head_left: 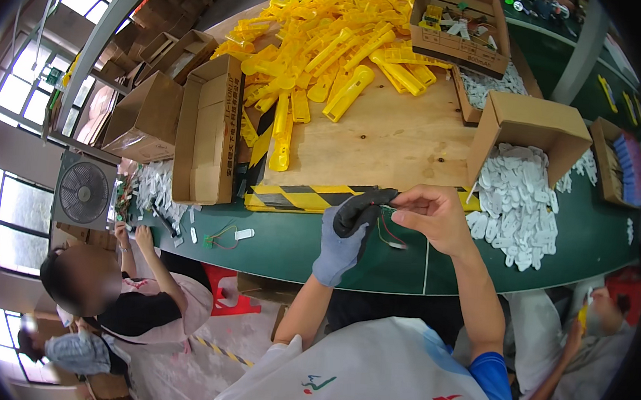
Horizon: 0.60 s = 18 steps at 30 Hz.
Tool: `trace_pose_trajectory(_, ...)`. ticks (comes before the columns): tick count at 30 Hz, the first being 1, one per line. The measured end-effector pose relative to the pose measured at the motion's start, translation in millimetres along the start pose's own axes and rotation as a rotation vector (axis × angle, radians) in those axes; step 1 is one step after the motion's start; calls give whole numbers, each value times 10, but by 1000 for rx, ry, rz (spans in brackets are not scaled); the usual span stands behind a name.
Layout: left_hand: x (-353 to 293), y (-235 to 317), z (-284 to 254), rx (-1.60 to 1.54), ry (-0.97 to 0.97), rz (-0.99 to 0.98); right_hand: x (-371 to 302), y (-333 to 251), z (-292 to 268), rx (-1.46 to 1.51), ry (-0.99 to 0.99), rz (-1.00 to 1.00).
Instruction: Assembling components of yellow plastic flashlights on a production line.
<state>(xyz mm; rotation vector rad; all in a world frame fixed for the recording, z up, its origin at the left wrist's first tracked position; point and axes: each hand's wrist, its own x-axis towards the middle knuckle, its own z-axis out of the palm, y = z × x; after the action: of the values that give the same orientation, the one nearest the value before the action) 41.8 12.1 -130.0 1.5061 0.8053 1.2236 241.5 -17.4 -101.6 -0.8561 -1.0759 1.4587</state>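
Note:
My left hand [345, 233], in a grey glove with black fingers, is closed in a pinch on a small wired green part [387, 213]. Thin red and dark wires [389, 239] hang from it, ending at a small pale piece. My right hand [436, 217] is bare. Its thumb and index finger come together at the left fingertips, and whatever is between them is too small to make out. Both hands are over the near edge of the wooden board [406, 143], edged with black-and-yellow tape. A white part with wires [244, 234] lies to the left on the green table.
Yellow plastic casings [346, 46] are heaped across the board. White plastic pieces [517, 206] spill from a cardboard box [533, 129] at right. A parts carton [461, 43] stands far right; a long carton [210, 133] is left. Co-workers sit at both sides; a fan [84, 192] is left.

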Motion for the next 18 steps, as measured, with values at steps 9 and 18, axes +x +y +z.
trace_pose_trajectory(9,169,75,105,331,-11,-32,157,96,-117,-406,170,-146)
trace_pose_trajectory(18,899,93,-80,536,-438,344,243,251,-355,-117,261,-69)
